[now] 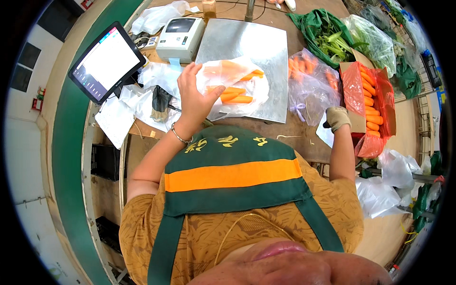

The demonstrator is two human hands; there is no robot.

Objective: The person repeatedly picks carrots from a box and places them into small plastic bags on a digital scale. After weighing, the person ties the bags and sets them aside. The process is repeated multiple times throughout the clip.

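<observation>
On a flat metal scale plate (273, 45) lies a thin white plastic bag (259, 95) with several carrots (237, 99) showing at its mouth. My left hand (194, 90) is bare, with a bracelet at the wrist. Its fingers are apart, and the thumb reaches over the bag's left edge by the carrots; no grip on it shows. To the right, my right hand (338, 118) wears a beige glove with dark fingertips. It is low beside a red-lined cardboard box (355, 90) of carrots, over a white sheet (325, 136). Its fingers are mostly hidden.
A clear bag of carrots (313, 95) lies between the plate and the box. Behind are leafy vegetables in a green bag (308, 23) and a clear bag (373, 38). At left stand a tablet screen (107, 61), a label printer (180, 40) and crumpled plastic bags (142, 97).
</observation>
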